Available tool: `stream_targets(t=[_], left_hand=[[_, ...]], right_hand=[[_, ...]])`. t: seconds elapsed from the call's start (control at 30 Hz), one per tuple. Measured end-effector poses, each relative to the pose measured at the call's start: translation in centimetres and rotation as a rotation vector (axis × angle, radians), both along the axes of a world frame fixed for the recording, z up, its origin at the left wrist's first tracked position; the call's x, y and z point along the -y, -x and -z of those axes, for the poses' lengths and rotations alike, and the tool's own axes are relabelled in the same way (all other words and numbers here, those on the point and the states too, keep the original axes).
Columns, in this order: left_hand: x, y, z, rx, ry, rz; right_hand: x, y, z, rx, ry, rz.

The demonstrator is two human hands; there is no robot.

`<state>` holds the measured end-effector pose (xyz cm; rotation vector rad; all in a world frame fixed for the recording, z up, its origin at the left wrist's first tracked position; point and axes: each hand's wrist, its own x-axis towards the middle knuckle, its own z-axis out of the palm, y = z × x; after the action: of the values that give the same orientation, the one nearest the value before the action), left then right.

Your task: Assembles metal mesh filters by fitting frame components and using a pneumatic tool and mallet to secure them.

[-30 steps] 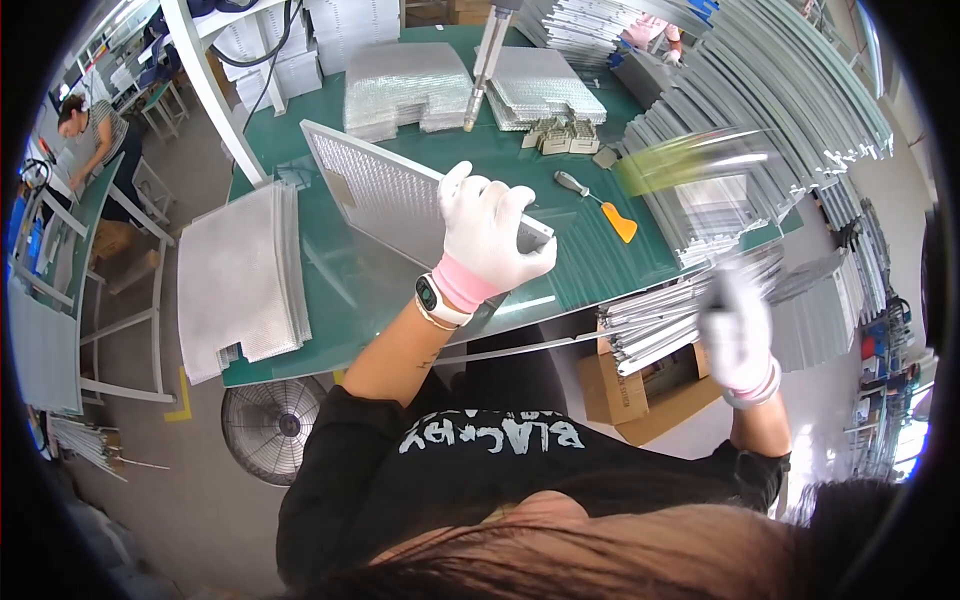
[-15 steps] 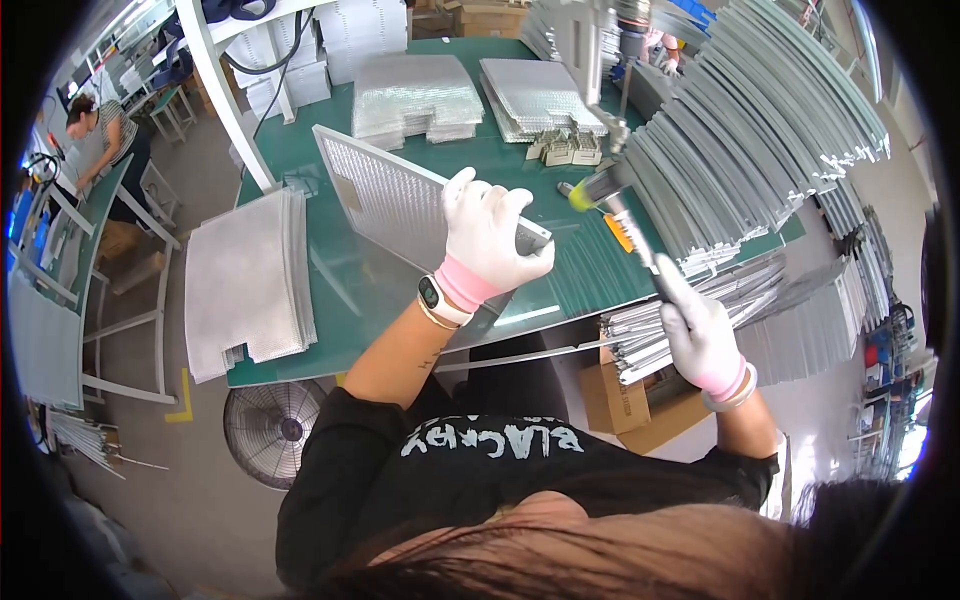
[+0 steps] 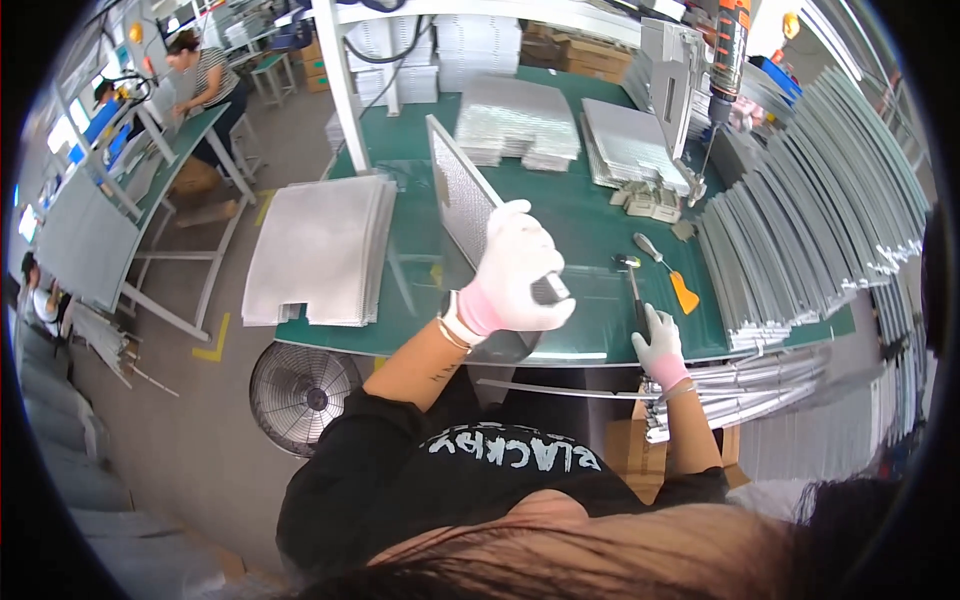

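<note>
The right hand (image 3: 660, 350) reached forward toward twelve o'clock, back uppermost, fingers at the dark handle of the hammer (image 3: 636, 285); whether they clasped it, I could not tell. The hammer lay on the green table (image 3: 585, 225), long axis nearly twelve-to-six, head toward twelve. At ten o'clock from that hand, the left hand (image 3: 522, 270) curled firmly round the framed panel (image 3: 463, 195) at its near end, thumb toward three. The panel stood on edge over the table, long axis running away toward eleven.
</note>
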<state>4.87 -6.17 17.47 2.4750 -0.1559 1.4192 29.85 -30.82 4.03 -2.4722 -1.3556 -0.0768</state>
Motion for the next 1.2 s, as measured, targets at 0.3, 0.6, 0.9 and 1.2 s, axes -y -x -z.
stream_targets(t=[0.3,0.6,0.9,1.2], left_hand=[[-2.2,4.7,-2.3,0.729,0.773,1.209],[-6.8,16.3,5.5,0.01,0.458,-0.587],[-7.1,21.1,10.0,-0.985,0.57,-1.428],[-9.7,20.7,11.3,-1.047,0.579,-1.423]], right_hand=[[-6.6,3.7,-0.9,-0.995,-0.629,-0.549],[9.7,5.5,-8.1,-0.891,-1.002,-0.072],[22.2,-7.1,-33.2,0.214,-1.365,0.178],[20.4,-20.5,-49.4,0.313,-0.619,1.049]])
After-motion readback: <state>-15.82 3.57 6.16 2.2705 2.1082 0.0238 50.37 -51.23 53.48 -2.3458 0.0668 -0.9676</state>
